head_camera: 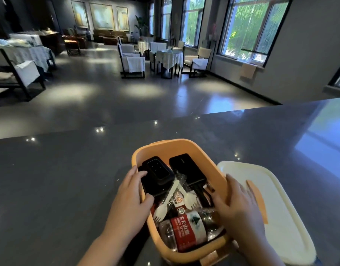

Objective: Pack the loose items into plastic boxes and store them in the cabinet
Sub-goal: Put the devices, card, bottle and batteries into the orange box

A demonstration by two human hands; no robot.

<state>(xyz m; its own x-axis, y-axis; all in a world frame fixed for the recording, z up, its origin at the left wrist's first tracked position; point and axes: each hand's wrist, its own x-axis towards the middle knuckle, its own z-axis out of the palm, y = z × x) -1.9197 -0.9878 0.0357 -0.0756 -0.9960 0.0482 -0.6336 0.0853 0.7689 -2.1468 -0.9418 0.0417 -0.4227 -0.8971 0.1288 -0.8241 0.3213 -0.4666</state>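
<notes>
Left hand [131,196]: I see fingers curled onto the black device [157,174], likely seating it flat.
Right hand [237,204]: gripping the orange box [177,145] wall, steadying it.
Contents: water bottle [186,230], plastic forks [165,202], power bank [190,169] inside.
Lid [271,208]: on countertop [69,179] just beside, box not yet closed.

Dim hall — glossy grey floor [111,89], draped tables [170,58], tall windows [249,29].

Head cam, wide-angle, looks fwd/down, close over countertop [69,169].
</notes>
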